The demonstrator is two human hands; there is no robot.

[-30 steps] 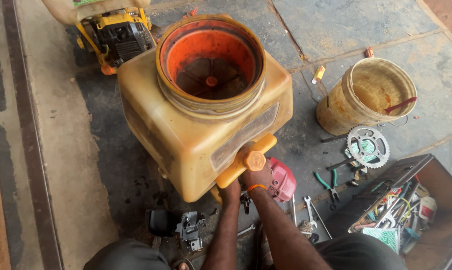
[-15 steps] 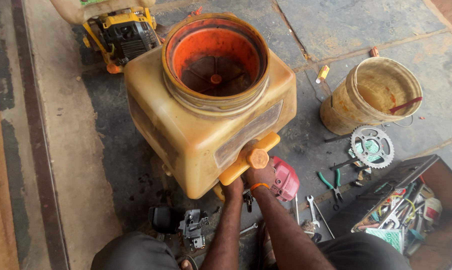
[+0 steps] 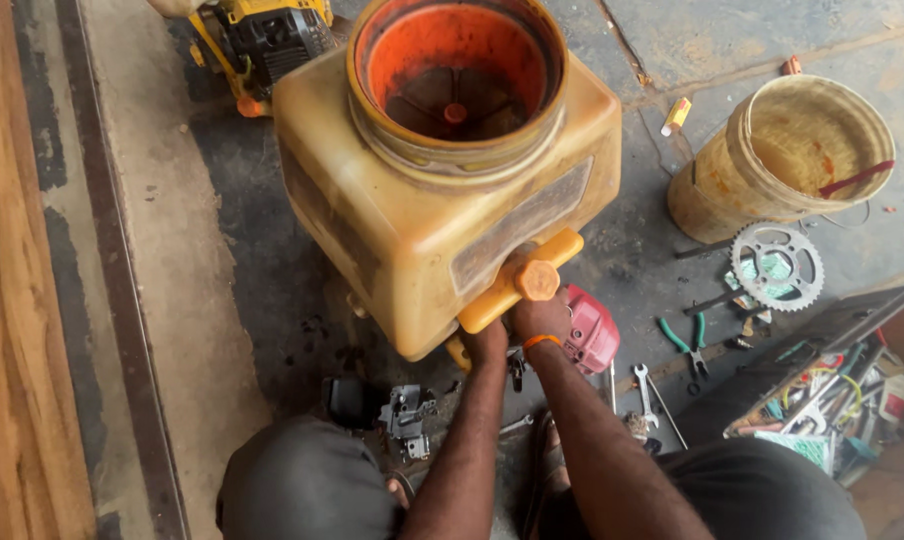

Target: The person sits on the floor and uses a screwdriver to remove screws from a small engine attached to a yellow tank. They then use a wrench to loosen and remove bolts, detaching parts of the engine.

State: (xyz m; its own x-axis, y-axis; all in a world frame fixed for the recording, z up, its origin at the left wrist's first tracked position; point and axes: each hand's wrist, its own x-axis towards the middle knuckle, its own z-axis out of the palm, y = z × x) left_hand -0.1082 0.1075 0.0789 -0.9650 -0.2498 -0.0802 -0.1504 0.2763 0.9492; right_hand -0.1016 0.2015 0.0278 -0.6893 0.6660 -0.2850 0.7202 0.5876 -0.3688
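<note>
A big yellow plastic tank (image 3: pixel 422 210) with an orange-lined round mouth (image 3: pixel 457 70) stands tilted in front of me. A yellow handle with an orange knob (image 3: pixel 537 280) runs along its near lower corner. My left hand (image 3: pixel 487 345) grips the tank's bottom edge under that handle. My right hand (image 3: pixel 542 318), with an orange band on the wrist, holds the handle just below the knob. A red engine cover (image 3: pixel 594 330) lies right behind my right hand.
A dirty yellow bucket (image 3: pixel 712 190) stands at the right, with a sprocket (image 3: pixel 777 267), pliers (image 3: pixel 687 340) and wrenches (image 3: pixel 644 385) on the floor nearby. An open toolbox (image 3: pixel 832 395) sits at the lower right. A yellow engine unit (image 3: pixel 267 40) lies at the top. Small grey engine parts (image 3: pixel 407 415) lie by my knee.
The view has drifted, so the tank appears slightly further right and higher. Both hands stay under the handle at the tank's lower corner.
</note>
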